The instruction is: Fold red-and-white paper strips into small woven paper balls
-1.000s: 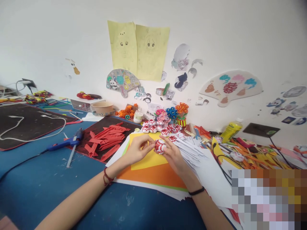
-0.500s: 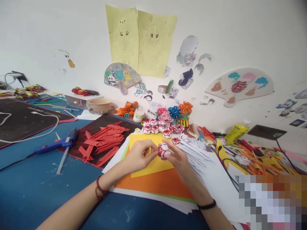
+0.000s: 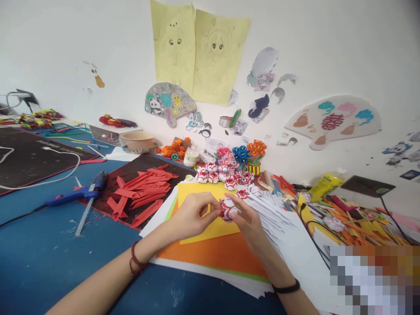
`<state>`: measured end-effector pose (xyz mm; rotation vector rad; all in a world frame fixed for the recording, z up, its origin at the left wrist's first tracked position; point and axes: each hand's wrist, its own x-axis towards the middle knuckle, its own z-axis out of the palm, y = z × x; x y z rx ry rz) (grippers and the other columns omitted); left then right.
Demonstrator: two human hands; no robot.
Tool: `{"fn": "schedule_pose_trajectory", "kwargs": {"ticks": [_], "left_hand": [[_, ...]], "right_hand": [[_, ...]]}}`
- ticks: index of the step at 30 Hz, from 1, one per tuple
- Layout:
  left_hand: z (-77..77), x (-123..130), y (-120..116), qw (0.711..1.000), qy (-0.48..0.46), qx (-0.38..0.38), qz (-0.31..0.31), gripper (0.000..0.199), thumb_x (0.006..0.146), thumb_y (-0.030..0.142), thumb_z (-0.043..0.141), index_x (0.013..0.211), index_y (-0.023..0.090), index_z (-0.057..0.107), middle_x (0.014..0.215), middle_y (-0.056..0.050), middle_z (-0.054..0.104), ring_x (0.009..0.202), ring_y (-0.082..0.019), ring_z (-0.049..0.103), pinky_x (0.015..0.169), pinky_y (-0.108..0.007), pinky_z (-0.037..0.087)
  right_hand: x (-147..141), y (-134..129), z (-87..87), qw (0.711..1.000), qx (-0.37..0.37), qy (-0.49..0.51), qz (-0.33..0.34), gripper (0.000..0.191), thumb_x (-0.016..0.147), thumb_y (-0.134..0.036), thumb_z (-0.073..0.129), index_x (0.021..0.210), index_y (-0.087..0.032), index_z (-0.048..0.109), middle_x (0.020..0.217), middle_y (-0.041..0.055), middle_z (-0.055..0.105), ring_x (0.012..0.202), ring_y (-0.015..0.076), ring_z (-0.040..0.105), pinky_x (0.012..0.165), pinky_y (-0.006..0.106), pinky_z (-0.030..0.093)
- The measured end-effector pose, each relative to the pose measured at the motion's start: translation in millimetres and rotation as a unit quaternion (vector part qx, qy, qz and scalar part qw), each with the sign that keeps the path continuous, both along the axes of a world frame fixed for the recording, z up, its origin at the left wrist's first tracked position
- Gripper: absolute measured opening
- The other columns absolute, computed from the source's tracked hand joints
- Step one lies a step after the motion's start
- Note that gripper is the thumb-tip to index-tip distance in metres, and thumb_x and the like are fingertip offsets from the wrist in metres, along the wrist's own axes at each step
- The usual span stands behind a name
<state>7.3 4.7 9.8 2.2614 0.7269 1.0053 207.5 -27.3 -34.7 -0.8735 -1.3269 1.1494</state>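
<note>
A red and white folded paper flower (image 3: pixel 227 209) is held between both hands above a yellow sheet (image 3: pixel 200 229). My left hand (image 3: pixel 196 214) pinches the flower's left edge with thumb and index finger. On its right side, my right hand (image 3: pixel 246 218) grips it between the thumb and the raised fingers. Just behind stand several similar red and white paper flowers (image 3: pixel 213 176). White folded paper strips (image 3: pixel 267 214) fan out to the right of my right hand.
Red folded strips (image 3: pixel 144 190) lie on a dark mat at the left, beside a blue glue gun (image 3: pixel 75 195). Orange paper (image 3: pixel 223 253) lies under the yellow sheet. A yellow bottle (image 3: pixel 326 184), cables and paper scraps crowd the right.
The whole view has shifted slightly, so most objects appear a little further right. Both hands keep hold of the flower, with barely any change in their pose.
</note>
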Motion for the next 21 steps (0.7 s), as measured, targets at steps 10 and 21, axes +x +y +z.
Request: {"fn": "schedule_pose_trajectory", "kwargs": {"ticks": [10,21], "left_hand": [[-8.5,2.1,-4.4,0.990,0.020,0.123,0.072,0.011,0.084,0.012,0.051,0.078,0.016,0.059,0.072,-0.001,0.058,0.063,-0.011,0.050,0.057,-0.023,0.035],[-2.0,0.9,-1.9,0.997,-0.020,0.050,0.054,0.015,0.090,0.022,0.055,0.080,0.015,0.063,0.072,0.000,0.058,0.062,-0.009,0.047,0.058,-0.022,0.035]], "right_hand": [[-9.2,-7.4,4.8,0.999,0.022,-0.028,-0.016,0.047,0.079,-0.033,0.076,0.121,-0.025,0.057,0.107,0.0072,0.070,0.095,0.0233,0.067,0.085,0.040,0.055],[-6.4,-8.9,6.4,0.999,0.032,0.000,-0.025,0.046,0.079,-0.035,0.077,0.118,-0.024,0.057,0.101,0.0068,0.071,0.087,0.0221,0.069,0.077,0.035,0.057]]}}
